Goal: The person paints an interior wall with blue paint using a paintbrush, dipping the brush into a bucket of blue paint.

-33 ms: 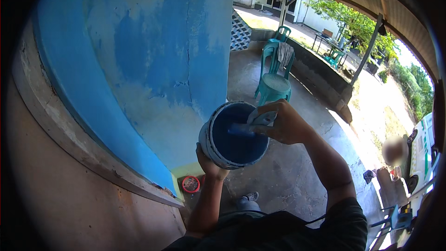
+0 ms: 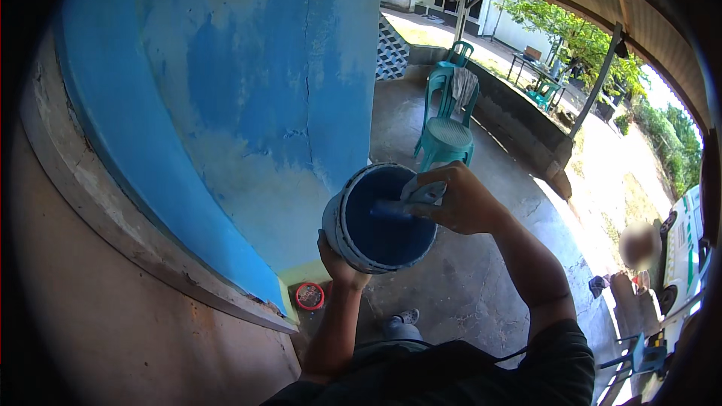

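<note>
My left hand (image 2: 340,265) is closed round the lower left side of a white paint bucket (image 2: 331,218) and holds it up, tilted so its mouth faces me. Dark blue paint (image 2: 380,244) shows inside, and dried smears mark the rim. From the right, my right hand (image 2: 468,201) grips the pale, paint-stained handle of a paintbrush (image 2: 426,193) over the rim. The brush's blurred bluish end points into the bucket. To the left stands a wall (image 2: 248,98) with patchy blue paint and a crack running down it.
A red round container (image 2: 309,295) sits on the floor at the wall's foot. Ahead, green plastic chairs (image 2: 447,135) stand near a low wall (image 2: 519,116), a grey cloth (image 2: 465,86) over one backrest. At right are a blurred person (image 2: 638,248), a blue chair (image 2: 643,353) and a white vehicle (image 2: 683,233).
</note>
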Demonstrator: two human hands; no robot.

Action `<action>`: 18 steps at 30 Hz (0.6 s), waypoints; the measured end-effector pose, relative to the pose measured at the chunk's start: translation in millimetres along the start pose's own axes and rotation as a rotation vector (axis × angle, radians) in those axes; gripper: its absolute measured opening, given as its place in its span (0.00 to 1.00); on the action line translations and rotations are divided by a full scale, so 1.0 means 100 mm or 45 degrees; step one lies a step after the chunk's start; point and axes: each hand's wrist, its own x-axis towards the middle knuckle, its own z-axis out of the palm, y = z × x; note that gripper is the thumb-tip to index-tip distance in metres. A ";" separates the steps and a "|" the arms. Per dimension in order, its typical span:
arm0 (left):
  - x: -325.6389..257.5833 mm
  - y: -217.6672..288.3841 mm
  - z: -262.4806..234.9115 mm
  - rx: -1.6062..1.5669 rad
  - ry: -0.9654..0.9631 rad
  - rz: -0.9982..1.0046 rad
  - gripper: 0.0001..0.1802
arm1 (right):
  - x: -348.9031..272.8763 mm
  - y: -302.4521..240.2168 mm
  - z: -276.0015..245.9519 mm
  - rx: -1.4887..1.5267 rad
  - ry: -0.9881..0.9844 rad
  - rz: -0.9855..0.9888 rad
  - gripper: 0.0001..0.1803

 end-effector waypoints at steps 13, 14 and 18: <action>-0.13 0.42 -0.06 0.276 0.290 0.210 0.40 | 0.17 -0.06 0.64 -0.054 -0.040 -0.090 0.11; -0.14 0.44 -0.08 0.293 0.310 0.216 0.39 | 0.19 -0.05 0.70 -0.050 -0.046 -0.099 0.11; -0.18 0.50 -0.02 0.336 0.297 0.249 0.39 | 0.28 -0.03 0.81 -0.038 -0.082 -0.232 0.12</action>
